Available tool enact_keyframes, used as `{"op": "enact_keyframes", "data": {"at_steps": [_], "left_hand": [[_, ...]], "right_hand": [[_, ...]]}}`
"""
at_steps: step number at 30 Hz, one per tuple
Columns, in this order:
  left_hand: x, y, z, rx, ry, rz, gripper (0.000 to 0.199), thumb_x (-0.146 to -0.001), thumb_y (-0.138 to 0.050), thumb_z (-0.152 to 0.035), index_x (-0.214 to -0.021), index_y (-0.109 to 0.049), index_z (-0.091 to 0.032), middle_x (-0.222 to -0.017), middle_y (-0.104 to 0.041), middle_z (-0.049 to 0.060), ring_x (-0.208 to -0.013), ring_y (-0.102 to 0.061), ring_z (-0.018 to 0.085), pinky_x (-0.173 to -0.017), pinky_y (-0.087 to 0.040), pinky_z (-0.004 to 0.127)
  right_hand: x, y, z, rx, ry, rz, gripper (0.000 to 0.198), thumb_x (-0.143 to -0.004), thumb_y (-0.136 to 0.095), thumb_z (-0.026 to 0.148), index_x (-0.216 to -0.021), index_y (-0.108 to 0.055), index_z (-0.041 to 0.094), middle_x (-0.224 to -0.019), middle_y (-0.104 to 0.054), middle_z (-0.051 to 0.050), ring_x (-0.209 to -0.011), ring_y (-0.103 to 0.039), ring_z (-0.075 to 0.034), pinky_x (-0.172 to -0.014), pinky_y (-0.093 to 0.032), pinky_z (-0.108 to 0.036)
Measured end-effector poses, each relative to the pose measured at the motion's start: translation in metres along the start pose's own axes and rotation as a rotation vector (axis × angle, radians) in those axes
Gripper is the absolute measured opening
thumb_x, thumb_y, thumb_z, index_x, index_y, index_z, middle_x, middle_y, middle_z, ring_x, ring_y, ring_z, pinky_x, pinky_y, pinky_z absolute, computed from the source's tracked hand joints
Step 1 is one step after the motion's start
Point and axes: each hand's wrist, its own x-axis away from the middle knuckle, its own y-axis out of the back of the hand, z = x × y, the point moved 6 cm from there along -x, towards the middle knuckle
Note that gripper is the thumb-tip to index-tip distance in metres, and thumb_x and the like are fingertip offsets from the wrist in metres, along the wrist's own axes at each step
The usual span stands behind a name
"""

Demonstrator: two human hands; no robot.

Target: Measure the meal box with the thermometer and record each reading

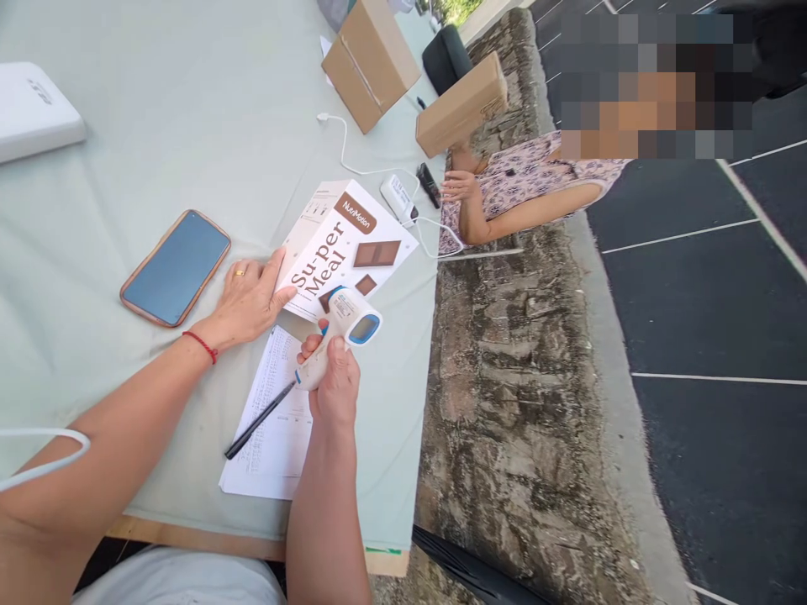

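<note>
My right hand (334,378) is wrapped round the handle of a white and blue infrared thermometer (354,315), whose small screen faces me. Its front end overlaps the lower edge of a white "Su-per Meal" box (328,244) with brown print. At that box's near left corner, my left hand (249,298) grips it, thumb and index finger against its sides and the other fingers curled by the cloth. Under my right hand lie printed sheets (265,470) with a black pen (260,420) across them. A phone in a brown case (176,269) lies left of my left hand.
A pale green cloth covers the table (157,126). Two cardboard boxes (371,63), a black case (446,59) and a white power strip (398,197) with cables are farther off. A white device (38,113) sits at left. Another person (523,185) is at the table's right edge.
</note>
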Motion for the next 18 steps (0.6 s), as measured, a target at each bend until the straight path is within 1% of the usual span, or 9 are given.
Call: {"op": "enact_keyframes", "data": {"at_steps": [7,13,18], "left_hand": [[-0.0004,0.0007,0.0001,0.016,0.004,0.004,0.068,-0.101,-0.029,-0.047,-0.156,-0.021,-0.008,-0.125,-0.054,0.02,-0.118,-0.045,0.033,-0.108,-0.029,0.052],[-0.0004,-0.0002,0.0021,0.019,0.007,-0.002,0.068,-0.101,-0.028,-0.05,-0.156,-0.019,-0.011,-0.122,-0.055,0.018,-0.116,-0.044,0.033,-0.108,-0.029,0.053],[0.0001,-0.0008,0.0027,0.022,0.016,0.003,0.069,-0.1,-0.027,-0.05,-0.156,-0.02,-0.011,-0.122,-0.055,0.018,-0.116,-0.044,0.034,-0.107,-0.031,0.053]], "right_hand": [[-0.0018,-0.0013,-0.0025,-0.01,-0.011,0.016,0.05,-0.073,-0.07,0.063,-0.096,-0.059,0.021,-0.068,-0.051,0.004,-0.06,-0.047,-0.011,-0.055,-0.039,-0.026],[-0.0015,-0.0022,-0.0051,-0.011,-0.019,0.029,0.052,-0.073,-0.069,0.064,-0.1,-0.058,0.021,-0.069,-0.051,0.005,-0.06,-0.046,-0.011,-0.057,-0.041,-0.027],[-0.0012,-0.0037,-0.0037,-0.004,-0.019,0.029,0.051,-0.074,-0.068,0.065,-0.097,-0.057,0.021,-0.069,-0.05,0.005,-0.061,-0.046,-0.011,-0.057,-0.041,-0.026]]}}
